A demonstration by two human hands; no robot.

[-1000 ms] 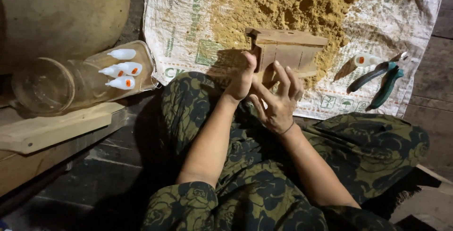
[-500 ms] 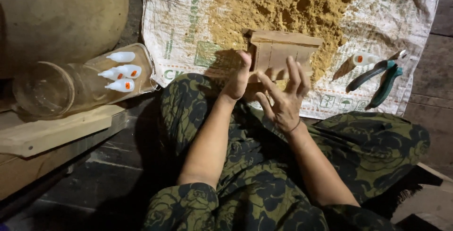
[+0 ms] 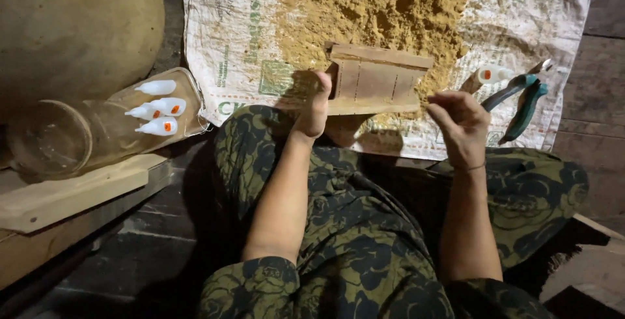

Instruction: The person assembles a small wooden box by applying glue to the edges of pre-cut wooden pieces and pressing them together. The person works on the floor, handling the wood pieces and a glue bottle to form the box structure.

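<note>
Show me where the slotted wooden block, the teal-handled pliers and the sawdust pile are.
slotted wooden block (image 3: 376, 81), head view, on its grooved top face.
teal-handled pliers (image 3: 525, 101), head view, on a handle.
tan sawdust pile (image 3: 377, 6), head view, on its middle.

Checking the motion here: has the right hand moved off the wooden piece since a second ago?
Yes. The right hand has pulled off the wooden piece, rightward toward the pliers.
</note>
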